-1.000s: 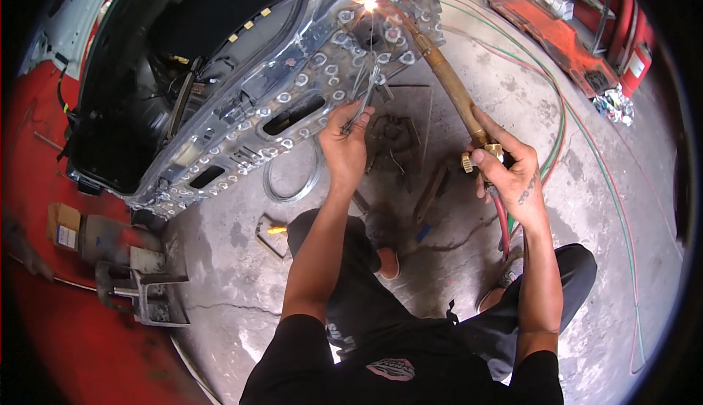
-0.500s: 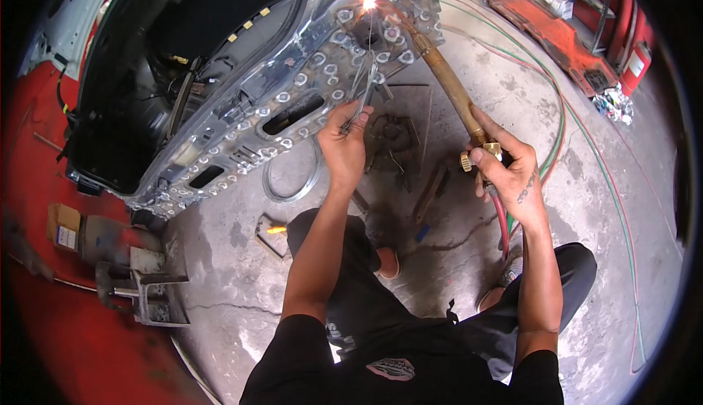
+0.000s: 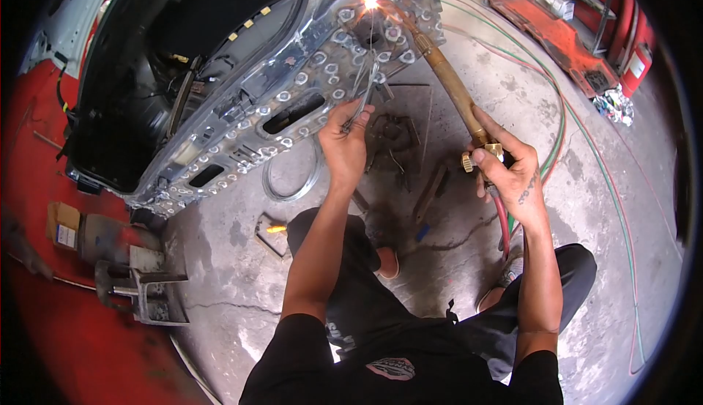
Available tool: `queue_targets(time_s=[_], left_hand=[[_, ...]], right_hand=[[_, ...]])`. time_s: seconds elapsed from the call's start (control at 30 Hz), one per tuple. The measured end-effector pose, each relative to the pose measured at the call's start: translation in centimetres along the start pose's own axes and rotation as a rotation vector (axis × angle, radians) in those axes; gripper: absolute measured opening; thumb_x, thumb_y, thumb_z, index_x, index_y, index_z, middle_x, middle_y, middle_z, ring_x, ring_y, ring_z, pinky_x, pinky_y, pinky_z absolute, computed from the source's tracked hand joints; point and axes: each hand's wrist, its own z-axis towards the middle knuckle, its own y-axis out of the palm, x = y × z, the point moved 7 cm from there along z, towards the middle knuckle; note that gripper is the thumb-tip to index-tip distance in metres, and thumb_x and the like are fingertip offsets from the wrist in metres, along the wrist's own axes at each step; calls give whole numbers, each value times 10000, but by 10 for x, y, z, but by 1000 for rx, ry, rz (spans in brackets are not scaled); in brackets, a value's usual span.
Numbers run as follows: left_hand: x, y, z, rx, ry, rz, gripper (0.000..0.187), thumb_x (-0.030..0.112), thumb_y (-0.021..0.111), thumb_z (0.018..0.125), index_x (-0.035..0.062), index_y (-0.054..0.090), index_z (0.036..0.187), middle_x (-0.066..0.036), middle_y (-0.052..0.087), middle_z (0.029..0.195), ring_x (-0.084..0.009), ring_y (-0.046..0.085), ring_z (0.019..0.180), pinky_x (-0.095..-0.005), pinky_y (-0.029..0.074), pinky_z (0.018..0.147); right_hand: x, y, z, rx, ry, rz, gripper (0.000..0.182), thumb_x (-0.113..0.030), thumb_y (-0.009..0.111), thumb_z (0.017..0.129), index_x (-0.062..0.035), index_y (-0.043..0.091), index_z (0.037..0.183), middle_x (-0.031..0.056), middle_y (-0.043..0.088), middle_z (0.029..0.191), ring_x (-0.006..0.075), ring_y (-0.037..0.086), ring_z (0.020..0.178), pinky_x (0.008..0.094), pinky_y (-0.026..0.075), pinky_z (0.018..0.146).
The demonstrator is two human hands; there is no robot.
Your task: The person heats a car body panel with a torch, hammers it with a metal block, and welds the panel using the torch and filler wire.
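Observation:
My right hand (image 3: 509,162) is closed round the handle of a brass gas welding torch (image 3: 454,90), beside its valve knobs. The torch slants up and left to a bright glowing spot (image 3: 371,1) on the bare metal car body panel (image 3: 299,97). My left hand (image 3: 347,130) pinches a bundle of thin filler wire (image 3: 360,86). One strand runs up from it to the glow. Rows of round weld marks and several dark slots cover the panel. Glare hides the torch tip and the wire's end.
A wire coil (image 3: 291,178) lies on the concrete floor below the panel. Red and green hoses (image 3: 562,112) run across the floor at right. A fire extinguisher (image 3: 635,68) stands near a red metal frame (image 3: 553,35). A metal bracket (image 3: 157,295) is at lower left.
The bright spot has shifted very slightly to the right, and its flare has changed shape. Both hands keep nearly the same position and hold.

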Motion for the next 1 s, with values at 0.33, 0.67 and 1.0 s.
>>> queue_targets(time_s=[0.33, 0.67, 1.0], left_hand=[[0, 0, -3, 11, -15, -42, 193, -79, 677, 974, -57, 747, 1152, -137, 749, 1081, -192, 719, 996, -311, 558, 920], [-1, 1, 1, -7, -34, -11, 204, -73, 676, 977, -48, 746, 1168, -128, 751, 1078, -190, 715, 1002, -310, 556, 923], [1, 1, 1, -11, -27, -5, 200, -66, 674, 984, -52, 744, 1171, -133, 752, 1082, -190, 716, 1000, -310, 558, 924]], right_hand=[[2, 0, 0, -2, -1, -5, 565, -108, 688, 1001, -95, 567, 1553, 45, 703, 917, 87, 624, 583, 260, 524, 528], [2, 0, 1, 3, -10, -7, 569, -114, 693, 1000, -99, 566, 1555, 37, 692, 876, 87, 624, 579, 261, 520, 526], [4, 0, 0, -5, -5, -8, 567, -119, 691, 1005, -104, 564, 1557, 37, 691, 884, 88, 625, 583, 261, 516, 523]])
